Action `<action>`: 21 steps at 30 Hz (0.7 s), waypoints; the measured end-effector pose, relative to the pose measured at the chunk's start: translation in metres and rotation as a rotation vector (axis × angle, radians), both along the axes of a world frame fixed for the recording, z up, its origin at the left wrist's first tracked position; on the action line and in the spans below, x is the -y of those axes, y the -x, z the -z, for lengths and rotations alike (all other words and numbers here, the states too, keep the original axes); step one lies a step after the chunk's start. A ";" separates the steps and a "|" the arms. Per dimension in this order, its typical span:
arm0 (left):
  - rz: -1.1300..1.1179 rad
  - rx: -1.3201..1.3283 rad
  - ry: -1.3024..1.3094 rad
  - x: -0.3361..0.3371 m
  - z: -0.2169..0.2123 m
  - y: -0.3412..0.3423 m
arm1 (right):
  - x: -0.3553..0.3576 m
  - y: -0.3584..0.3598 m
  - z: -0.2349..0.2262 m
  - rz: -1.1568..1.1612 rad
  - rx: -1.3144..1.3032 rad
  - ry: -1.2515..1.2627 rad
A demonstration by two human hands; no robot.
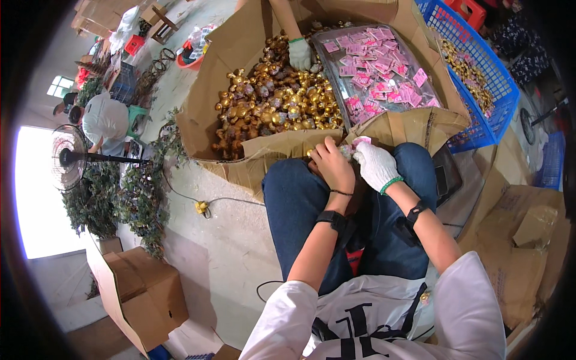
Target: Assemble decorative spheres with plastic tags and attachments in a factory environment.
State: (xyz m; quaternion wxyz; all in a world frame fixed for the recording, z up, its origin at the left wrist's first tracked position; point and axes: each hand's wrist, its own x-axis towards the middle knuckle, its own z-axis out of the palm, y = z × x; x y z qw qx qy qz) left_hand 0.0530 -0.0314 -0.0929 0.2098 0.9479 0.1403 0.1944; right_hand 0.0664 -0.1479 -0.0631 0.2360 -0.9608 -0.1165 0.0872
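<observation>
The bare left hand and gloved right hand meet over the knees, pinching a small pink-tagged ornament between them.

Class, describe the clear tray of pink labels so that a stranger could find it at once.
Start at the big open cardboard box in front of the seated person's knees. Beside the heap of gold ornaments, on its right, lies the clear tray. It alone holds flat pink labels rather than shiny gold pieces.

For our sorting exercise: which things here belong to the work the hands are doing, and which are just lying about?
In use: left hand; gloved right hand; small piece they hold; gold ornaments; pink tags.

Lying about: closed cardboard box; standing fan; blue crate.
</observation>
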 end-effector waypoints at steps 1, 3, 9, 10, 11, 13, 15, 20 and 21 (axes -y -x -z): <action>-0.009 0.007 -0.007 0.001 0.002 0.000 | -0.001 -0.001 0.001 -0.001 0.006 -0.008; -0.008 0.005 -0.006 0.001 0.003 0.000 | 0.001 -0.001 0.002 0.002 0.013 -0.023; 0.017 -0.018 -0.004 -0.001 0.002 0.002 | 0.004 -0.006 0.005 -0.059 0.056 -0.004; 0.017 -0.009 -0.015 -0.001 0.003 0.002 | 0.005 -0.007 0.008 -0.076 0.060 -0.029; 0.016 0.001 -0.026 -0.001 0.005 0.001 | 0.007 -0.008 0.012 -0.092 0.064 -0.054; 0.013 -0.006 -0.028 0.000 0.006 0.001 | 0.010 -0.011 0.018 -0.133 0.093 -0.100; 0.018 -0.019 -0.037 0.000 0.006 0.002 | 0.012 -0.013 0.022 -0.187 0.146 -0.146; 0.019 -0.026 -0.142 -0.001 0.011 0.005 | 0.013 -0.016 0.019 -0.273 0.048 0.010; 0.015 -0.043 -0.154 0.001 0.012 0.004 | 0.015 -0.016 0.020 -0.280 0.054 0.018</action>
